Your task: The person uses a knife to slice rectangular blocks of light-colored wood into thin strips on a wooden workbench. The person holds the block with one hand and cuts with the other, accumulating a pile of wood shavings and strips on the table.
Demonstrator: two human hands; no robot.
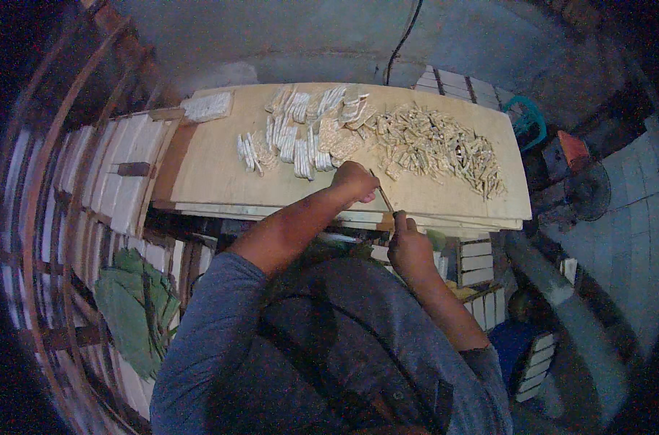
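My left hand (355, 183) is closed at the near edge of a pale wooden board (213, 174), gripping one end of a thin stick (384, 197). My right hand (409, 243) sits just below the board's edge, closed around the stick's other end. On the board lie rows of whitish strips (293, 141) in bundles at the middle. A loose heap of short pale pieces (438, 148) spreads to the right. What the stick is made of is too small to tell.
A flat pale bundle (207, 106) lies at the board's far left corner. Wooden racks with pale slabs (112, 181) stand on the left. A green cloth (134, 304) hangs lower left. A black cable (402, 36) runs up the far wall. A teal basket (528, 119) sits far right.
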